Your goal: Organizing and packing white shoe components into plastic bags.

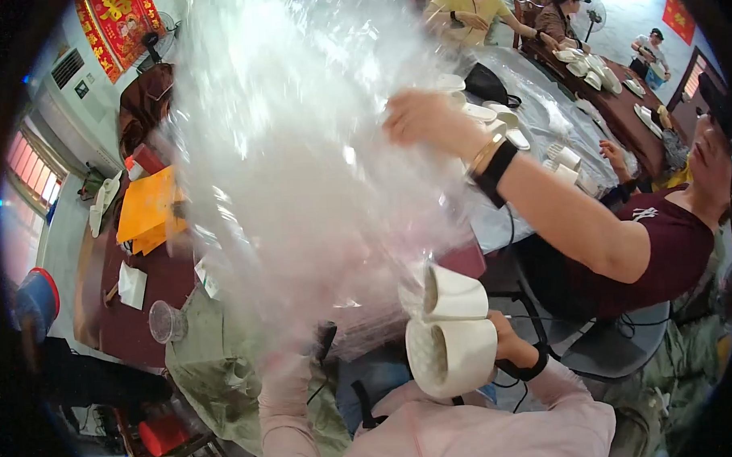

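Note:
A large sheet or bag of clear plastic (291,167), smeared by motion, fills the middle of the head view. My left hand (285,362) is at its lower edge, with the fingers blurred and hidden by the plastic. Low at the right of centre, my right hand (511,342) is closed on a pair of white slide slippers (459,346), held one above the other with their openings facing left. The plastic touches or overlaps the slippers' left side; I cannot tell which.
At right, a co-worker in a maroon shirt (625,260) stretches a hand (431,121) toward the plastic. White slippers (499,123) lie on the plastic-covered table beyond. Several people sit or stand farther back. On the left are an orange box (152,210), a clear tub (168,322) and a red-brown table (97,274).

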`<state>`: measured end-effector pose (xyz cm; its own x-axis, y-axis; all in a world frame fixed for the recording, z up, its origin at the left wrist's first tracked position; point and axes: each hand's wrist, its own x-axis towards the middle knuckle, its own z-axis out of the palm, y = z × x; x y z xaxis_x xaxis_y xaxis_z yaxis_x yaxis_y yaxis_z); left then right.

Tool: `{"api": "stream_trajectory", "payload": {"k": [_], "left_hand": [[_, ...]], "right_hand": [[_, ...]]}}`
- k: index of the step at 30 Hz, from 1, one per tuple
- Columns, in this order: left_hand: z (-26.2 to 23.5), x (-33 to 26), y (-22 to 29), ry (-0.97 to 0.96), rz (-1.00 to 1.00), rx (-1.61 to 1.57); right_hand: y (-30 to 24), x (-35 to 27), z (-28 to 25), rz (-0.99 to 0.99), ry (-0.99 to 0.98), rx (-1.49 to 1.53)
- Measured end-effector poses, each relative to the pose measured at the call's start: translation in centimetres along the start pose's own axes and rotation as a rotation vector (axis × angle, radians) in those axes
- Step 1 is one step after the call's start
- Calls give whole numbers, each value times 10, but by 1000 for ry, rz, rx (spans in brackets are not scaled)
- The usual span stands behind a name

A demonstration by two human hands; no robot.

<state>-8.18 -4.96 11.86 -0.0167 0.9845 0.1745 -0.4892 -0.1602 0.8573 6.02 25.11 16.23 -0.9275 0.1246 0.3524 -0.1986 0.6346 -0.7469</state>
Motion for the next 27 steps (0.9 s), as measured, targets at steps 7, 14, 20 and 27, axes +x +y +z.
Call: {"api": "stream_trajectory", "payload": {"k": [7,14,20,27], "left_hand": [[-28,-32,-16,-136,-221,395],[-20,-92,-74,-360,-556,1514],[-17,-98,-81,-452,-155,1313],[-15,-82,49,-476,-590,283]], "right_hand": [[-111,-234,184,150,-21,374],[-123,-230,155,242,308,695],[-125,-85,165,138,461,202],[-18,-60,192,415,260,-593]]}}
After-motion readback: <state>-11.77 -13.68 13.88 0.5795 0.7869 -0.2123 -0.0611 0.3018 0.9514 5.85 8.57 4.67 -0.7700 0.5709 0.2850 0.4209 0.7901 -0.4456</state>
